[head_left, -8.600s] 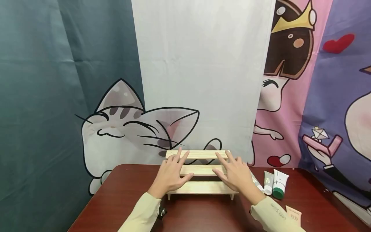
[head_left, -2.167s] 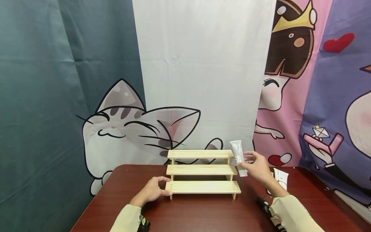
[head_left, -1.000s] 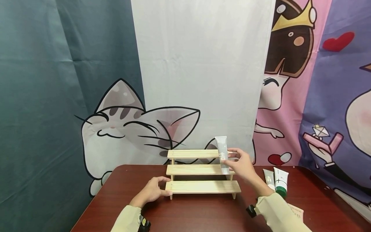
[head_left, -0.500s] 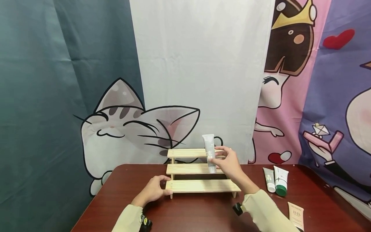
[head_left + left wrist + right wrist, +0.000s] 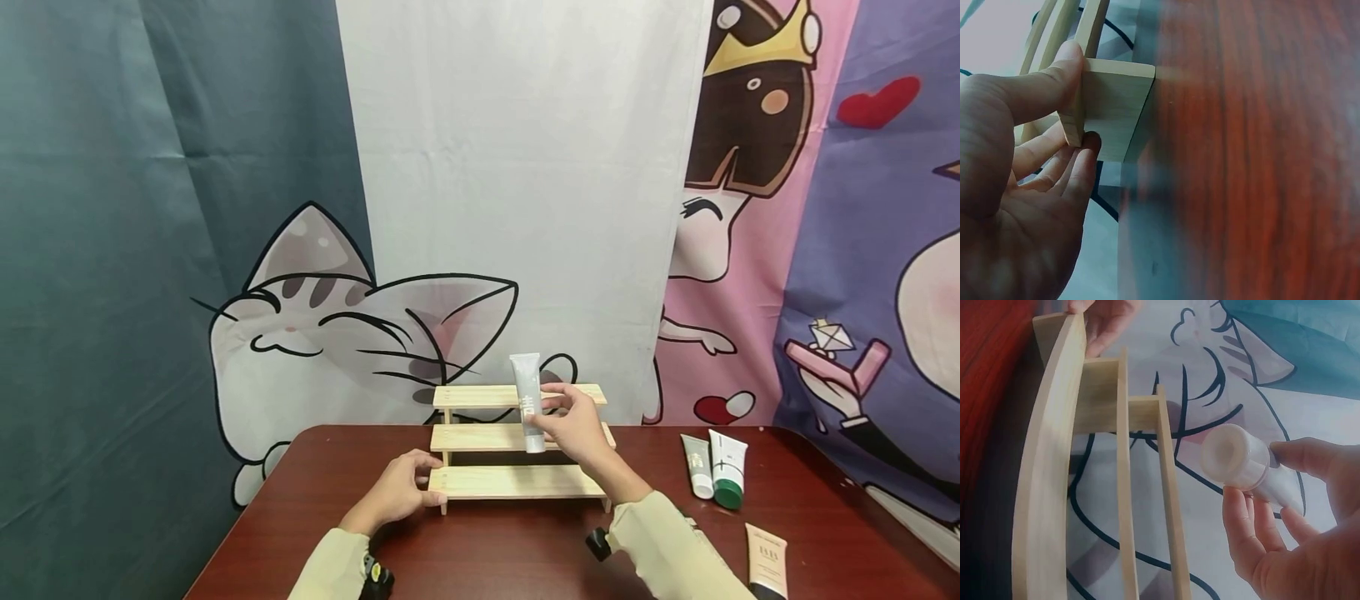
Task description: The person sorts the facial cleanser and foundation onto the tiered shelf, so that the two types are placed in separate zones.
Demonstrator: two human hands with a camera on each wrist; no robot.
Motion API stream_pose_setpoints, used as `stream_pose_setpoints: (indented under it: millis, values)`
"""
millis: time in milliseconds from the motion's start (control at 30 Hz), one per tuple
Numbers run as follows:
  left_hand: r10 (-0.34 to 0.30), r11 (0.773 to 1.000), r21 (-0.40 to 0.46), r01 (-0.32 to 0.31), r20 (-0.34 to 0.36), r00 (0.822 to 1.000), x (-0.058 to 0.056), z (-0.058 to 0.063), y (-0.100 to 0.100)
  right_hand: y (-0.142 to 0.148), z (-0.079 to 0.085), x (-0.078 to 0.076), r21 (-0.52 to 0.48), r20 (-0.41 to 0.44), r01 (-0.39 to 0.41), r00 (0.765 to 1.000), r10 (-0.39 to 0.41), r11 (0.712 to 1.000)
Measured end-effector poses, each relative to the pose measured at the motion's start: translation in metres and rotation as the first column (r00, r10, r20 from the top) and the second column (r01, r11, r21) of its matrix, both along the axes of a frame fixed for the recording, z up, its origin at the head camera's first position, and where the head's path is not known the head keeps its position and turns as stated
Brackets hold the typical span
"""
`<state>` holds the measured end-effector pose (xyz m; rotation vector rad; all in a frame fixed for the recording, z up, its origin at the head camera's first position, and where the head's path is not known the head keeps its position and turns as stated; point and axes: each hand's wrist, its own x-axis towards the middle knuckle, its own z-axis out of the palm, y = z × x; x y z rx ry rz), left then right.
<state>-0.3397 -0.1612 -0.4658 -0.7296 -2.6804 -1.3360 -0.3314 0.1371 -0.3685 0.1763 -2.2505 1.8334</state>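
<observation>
Pale grey tube (image 5: 527, 390), one: pinched between thumb and fingers of the right hand (image 5: 576, 427), cap (image 5: 1235, 456) downward, crimped end leaning slightly toward 11 o'clock. In the head view it overlaps the upper two boards of the rack; the right-wrist view shows it off the boards. The grip sits on the lower body, presumably to keep tube and cap steady while leaving the cap's end uncovered.

Wooden rack (image 5: 502, 482), one, three stepped boards; dial centre for what follows. Stands on the table, boards facing the person, apparently for easy reach.

Left hand (image 5: 395, 493), at 8 o'clock: thumb above, fingers beneath, grasping the end of the lowest board, likely to steady the rack.

Small grey-green tube (image 5: 698, 467) and green-capped white tube (image 5: 728, 468): lying side by side at 3 o'clock, caps toward the person.

Peach tube (image 5: 767, 558): lying at 4 o'clock, dark cap toward the person.

Table (image 5: 480, 558): reddish-brown, beneath all.

Printed backdrop (image 5: 525, 167): 12 o'clock, behind.
</observation>
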Motion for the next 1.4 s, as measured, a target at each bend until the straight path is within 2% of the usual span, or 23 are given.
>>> stream_pose_setpoints:
  millis: [367,767,1100,1400]
  values:
    - [0.007,1.000,0.002,-0.007,0.010,1.000,0.002,-0.004,0.002,-0.009,-0.003,-0.005,-0.023,-0.038,0.027,0.999,-0.028,0.999]
    - [0.019,0.999,-0.030,-0.020,-0.013,1.000,0.003,-0.002,0.001,-0.016,-0.006,-0.018,-0.008,-0.068,0.065,0.996,-0.065,0.998]
    - [0.001,0.999,-0.051,-0.004,-0.056,0.998,0.001,0.001,0.000,-0.023,-0.005,-0.027,0.007,-0.087,0.053,0.995,-0.052,0.999]
    - [0.003,0.999,-0.047,-0.006,-0.052,0.999,0.002,0.000,-0.001,-0.034,-0.005,-0.033,0.019,-0.094,0.055,0.994,-0.053,0.998]
